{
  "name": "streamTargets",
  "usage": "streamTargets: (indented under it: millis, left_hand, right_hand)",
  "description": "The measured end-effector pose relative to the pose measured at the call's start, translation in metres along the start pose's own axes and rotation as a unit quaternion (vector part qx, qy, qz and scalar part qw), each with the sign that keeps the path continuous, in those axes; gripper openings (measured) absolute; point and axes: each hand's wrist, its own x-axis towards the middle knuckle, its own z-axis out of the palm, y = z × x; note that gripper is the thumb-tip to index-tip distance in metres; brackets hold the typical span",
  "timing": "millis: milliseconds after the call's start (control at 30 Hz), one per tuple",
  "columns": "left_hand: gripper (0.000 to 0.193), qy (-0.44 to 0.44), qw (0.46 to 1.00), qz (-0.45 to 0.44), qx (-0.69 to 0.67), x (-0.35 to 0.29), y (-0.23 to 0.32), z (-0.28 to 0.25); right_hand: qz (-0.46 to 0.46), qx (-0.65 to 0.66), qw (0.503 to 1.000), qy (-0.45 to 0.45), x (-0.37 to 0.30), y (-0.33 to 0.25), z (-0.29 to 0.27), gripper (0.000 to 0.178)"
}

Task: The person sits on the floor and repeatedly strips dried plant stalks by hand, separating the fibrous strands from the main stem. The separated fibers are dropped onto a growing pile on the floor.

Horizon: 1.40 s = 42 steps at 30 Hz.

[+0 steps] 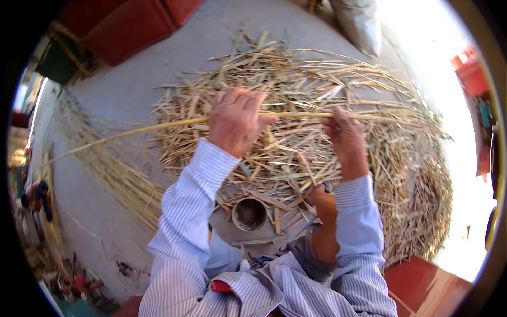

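Note:
A long, thin yellow reed stalk (298, 114) runs across in front of me, its thin end reaching far to the left. My left hand (235, 121) is closed around it near the middle, thumb pointing right along the stalk. Further right, my right hand (346, 134) grips the same stalk between thumb and fingers. Whether it also holds anything else is hidden. Beneath both hands spreads a heap of dry split stalks and husks (280, 148). A round tin (250, 214) stands at the near edge of the heap, by my legs.
At the left, a bundle of long thin stalks (124, 185) lies on the grey floor (95, 227). Red furniture (121, 31) stands at the far left, and a pale sack (359, 24) at the far right. A red board (417, 280) lies at the near right.

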Motion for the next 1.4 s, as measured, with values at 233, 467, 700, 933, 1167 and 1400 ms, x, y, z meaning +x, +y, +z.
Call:
streamTargets:
  millis: [233, 467, 700, 933, 1167, 1400]
  left_hand:
    - [0.018, -0.176, 0.982, -0.06, 0.033, -0.016, -0.027, -0.03]
    - [0.024, -0.189, 0.973, -0.105, -0.084, -0.041, -0.03, -0.024]
    - [0.018, -0.208, 0.972, -0.095, -0.056, -0.027, -0.02, -0.009]
    - [0.018, -0.263, 0.944, -0.167, -0.112, -0.045, -0.052, -0.031]
    - [0.025, -0.166, 0.919, -0.218, -0.285, -0.034, 0.006, 0.01]
    - [0.018, -0.13, 0.801, -0.397, -0.43, -0.031, 0.008, 0.023]
  right_hand:
    - [-0.009, 0.023, 0.999, -0.021, -0.004, -0.015, 0.008, 0.022]
    - [-0.039, -0.003, 0.994, -0.104, -0.016, 0.005, 0.034, 0.022]
    - [-0.025, -0.081, 0.986, -0.142, -0.015, 0.005, 0.038, 0.022]
    - [-0.032, -0.098, 0.992, -0.079, -0.007, -0.004, 0.037, 0.027]
    - [-0.05, -0.049, 0.99, -0.124, -0.021, 0.026, 0.045, 0.021]
    - [-0.047, -0.083, 0.983, -0.155, -0.019, 0.021, 0.042, 0.02]
